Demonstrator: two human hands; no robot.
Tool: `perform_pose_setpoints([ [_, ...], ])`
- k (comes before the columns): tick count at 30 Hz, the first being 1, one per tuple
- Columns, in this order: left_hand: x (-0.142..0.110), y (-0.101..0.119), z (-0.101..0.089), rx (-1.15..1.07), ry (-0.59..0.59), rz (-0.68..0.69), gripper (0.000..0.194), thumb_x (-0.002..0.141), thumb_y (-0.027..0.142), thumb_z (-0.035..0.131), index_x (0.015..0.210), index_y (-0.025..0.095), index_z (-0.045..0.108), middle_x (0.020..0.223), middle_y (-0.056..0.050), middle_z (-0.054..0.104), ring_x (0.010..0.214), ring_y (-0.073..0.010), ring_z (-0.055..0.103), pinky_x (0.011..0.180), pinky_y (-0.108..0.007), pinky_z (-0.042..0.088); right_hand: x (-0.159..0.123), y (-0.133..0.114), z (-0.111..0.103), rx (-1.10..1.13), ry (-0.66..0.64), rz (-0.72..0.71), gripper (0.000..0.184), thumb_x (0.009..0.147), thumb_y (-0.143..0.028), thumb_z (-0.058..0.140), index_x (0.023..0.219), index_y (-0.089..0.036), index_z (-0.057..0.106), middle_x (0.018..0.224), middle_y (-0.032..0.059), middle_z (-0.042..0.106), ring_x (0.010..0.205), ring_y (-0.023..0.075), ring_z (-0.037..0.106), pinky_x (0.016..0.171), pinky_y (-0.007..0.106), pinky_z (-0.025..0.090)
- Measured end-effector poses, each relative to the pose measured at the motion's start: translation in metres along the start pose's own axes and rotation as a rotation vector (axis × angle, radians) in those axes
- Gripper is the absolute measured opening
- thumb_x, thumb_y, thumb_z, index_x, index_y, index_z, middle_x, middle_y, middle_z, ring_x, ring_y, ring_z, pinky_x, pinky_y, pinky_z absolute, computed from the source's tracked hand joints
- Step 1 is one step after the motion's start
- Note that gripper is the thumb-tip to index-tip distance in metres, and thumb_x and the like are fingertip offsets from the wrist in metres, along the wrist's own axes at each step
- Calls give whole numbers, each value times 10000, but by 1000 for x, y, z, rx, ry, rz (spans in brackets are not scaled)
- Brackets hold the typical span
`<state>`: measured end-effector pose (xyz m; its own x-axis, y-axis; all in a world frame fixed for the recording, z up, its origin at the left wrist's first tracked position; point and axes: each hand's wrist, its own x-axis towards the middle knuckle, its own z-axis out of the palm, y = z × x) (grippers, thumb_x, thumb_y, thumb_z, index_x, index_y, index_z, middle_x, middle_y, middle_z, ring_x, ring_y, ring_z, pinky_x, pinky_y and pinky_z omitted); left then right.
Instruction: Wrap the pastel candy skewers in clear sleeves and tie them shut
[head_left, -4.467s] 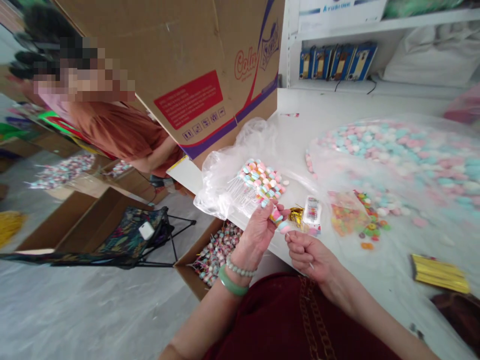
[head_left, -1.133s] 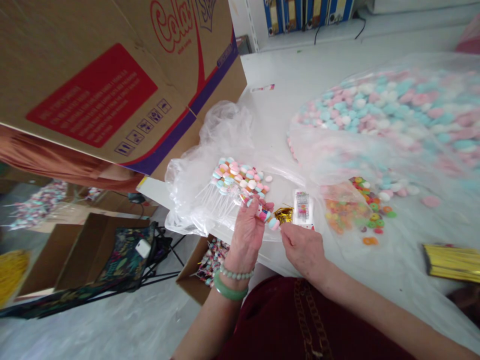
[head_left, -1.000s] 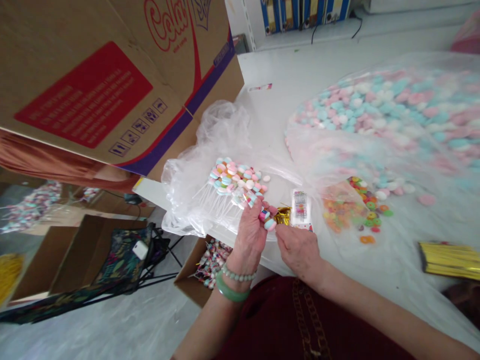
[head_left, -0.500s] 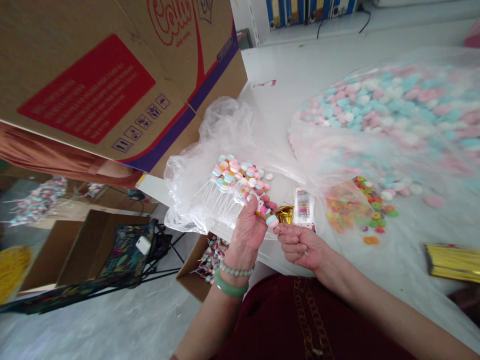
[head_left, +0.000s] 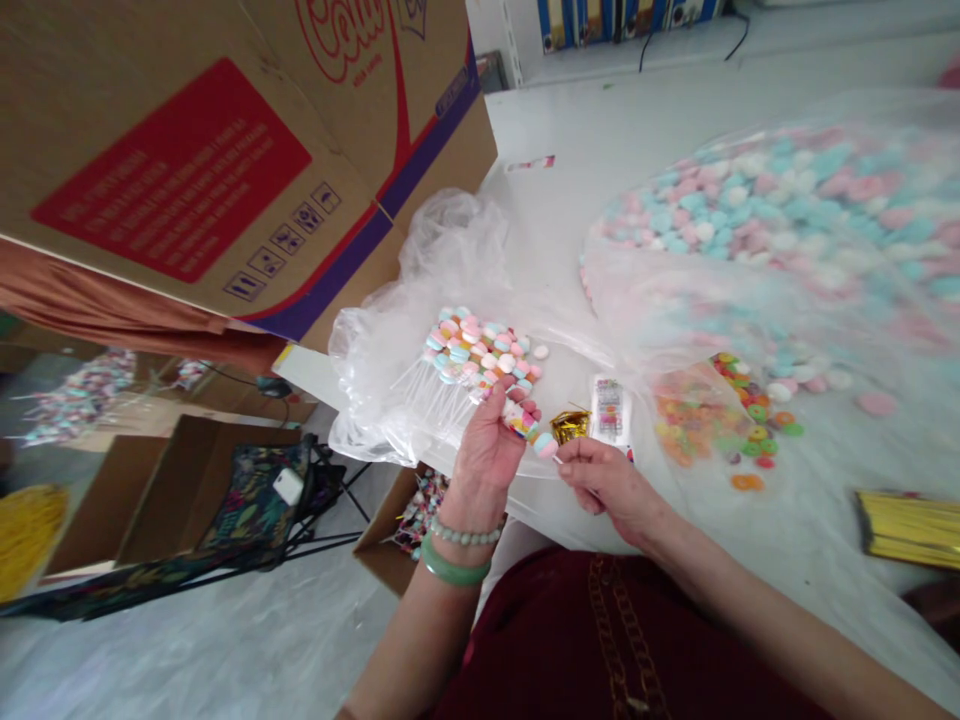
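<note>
My left hand [head_left: 489, 455] is closed around a short skewer of pastel candies [head_left: 526, 427] held near the table's front edge. My right hand [head_left: 606, 478] is closed in a pinch at the skewer's lower end, touching the stick just below the last candy. Right behind my left hand a bunch of finished candy skewers [head_left: 480, 350] lies on a clear plastic bag [head_left: 420, 330]. A crumpled gold twist tie [head_left: 568, 426] and a small clear packet [head_left: 609, 408] lie just beyond my right hand.
A big cardboard box [head_left: 247, 150] stands at the left. A large bag of pink, blue and white candies [head_left: 780, 230] fills the far right. Colourful ring candies [head_left: 720, 420], a stack of gold ties [head_left: 907, 525], a floor box of skewers [head_left: 420, 510].
My right hand has uncurled from a loose fist into a pinch at the skewer's end. The left hand has stayed nearly still with the skewer.
</note>
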<state>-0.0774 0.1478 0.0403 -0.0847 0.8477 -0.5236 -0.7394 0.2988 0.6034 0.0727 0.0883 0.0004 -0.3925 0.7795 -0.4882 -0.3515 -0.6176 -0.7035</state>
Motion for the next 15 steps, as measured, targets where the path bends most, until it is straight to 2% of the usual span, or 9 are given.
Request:
perform_pose_setpoints([
  [2, -1, -1, 2, 10, 9, 1, 56, 873, 170, 570, 895, 150, 618, 715, 4, 582, 585, -95, 554, 607, -247, 483, -2, -1, 5, -229, 171, -169, 112, 678, -258, 686, 655, -200, 592, 546, -68, 473, 454, 69, 372, 415, 213, 234],
  [3, -1, -3, 3, 16, 13, -1, 55, 874, 174, 571, 894, 150, 616, 713, 6, 577, 578, -93, 549, 602, -247, 479, -3, -1, 7, -288, 217, -205, 109, 674, -247, 680, 626, -201, 594, 543, -63, 474, 476, 76, 385, 427, 214, 247],
  [5, -3, -6, 6, 25, 6, -4, 65, 880, 197, 573, 895, 149, 613, 700, 12, 560, 561, -89, 535, 592, -246, 471, -2, -2, 10, -236, 209, -168, 111, 682, -256, 672, 624, -196, 599, 516, -62, 458, 461, 72, 358, 417, 213, 225],
  [7, -4, -8, 7, 28, -17, -3, 90, 885, 228, 573, 896, 147, 611, 676, 20, 533, 534, -81, 507, 574, -240, 457, 0, -2, 9, -11, 85, -21, 134, 673, -269, 691, 660, -184, 589, 480, -79, 426, 393, 46, 266, 382, 206, 153],
  [11, -5, -7, 4, -4, -59, -72, 127, 895, 269, 563, 912, 152, 610, 669, 24, 516, 544, -84, 498, 577, -243, 453, 6, -1, -3, 438, -286, 269, 211, 659, -231, 742, 737, -153, 563, 508, -101, 420, 358, -3, 137, 359, 168, 83],
  [13, -4, -7, 1, -17, -57, -98, 133, 889, 284, 575, 914, 157, 608, 680, 21, 526, 568, -91, 516, 593, -248, 460, 9, 0, -9, 549, -360, 356, 219, 696, -221, 737, 726, -147, 533, 511, -111, 385, 360, -11, 113, 355, 146, 75],
  [15, -5, -10, 0, -6, -34, -60, 123, 870, 277, 604, 906, 159, 608, 681, 24, 527, 565, -88, 515, 591, -242, 457, 10, 0, -8, 586, -338, 397, 235, 721, -211, 727, 708, -151, 500, 514, -114, 369, 359, -14, 114, 356, 134, 73],
])
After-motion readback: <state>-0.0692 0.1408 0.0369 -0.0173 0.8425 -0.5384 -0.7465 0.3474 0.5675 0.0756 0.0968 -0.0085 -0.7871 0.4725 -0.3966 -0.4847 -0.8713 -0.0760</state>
